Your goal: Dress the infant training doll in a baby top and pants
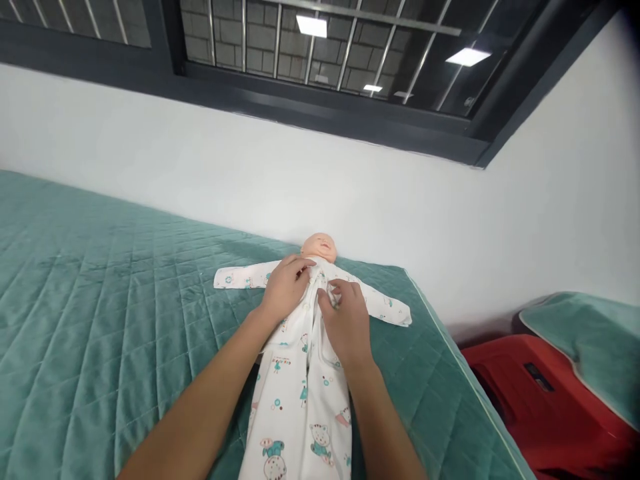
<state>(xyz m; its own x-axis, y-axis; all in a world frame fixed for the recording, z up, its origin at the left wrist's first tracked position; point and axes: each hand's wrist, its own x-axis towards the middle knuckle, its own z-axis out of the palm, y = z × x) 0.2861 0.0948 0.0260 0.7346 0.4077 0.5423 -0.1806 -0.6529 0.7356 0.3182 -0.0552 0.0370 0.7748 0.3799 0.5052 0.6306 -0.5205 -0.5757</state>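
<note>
A baby doll (320, 247) lies face up, its head close to the wall. It wears a white baby top (387, 308) with small coloured prints, both sleeves spread out sideways. White printed trousers (285, 413) stretch from its waist toward me. My left hand (289, 288) pinches the top's front edge near the neck. Just to the right, my right hand (346, 319) has its fingers closed on the other front edge at the chest. The front opening runs between my hands. Exactly what the fingertips hold is partly hidden.
A green quilted cover (125, 300) lies under the doll, its edge on the right. Beyond it stands a red plastic stool (545, 400) with green cloth (595, 340) on it. The white wall (225, 160) rises behind, below a dark-framed barred window (320, 100).
</note>
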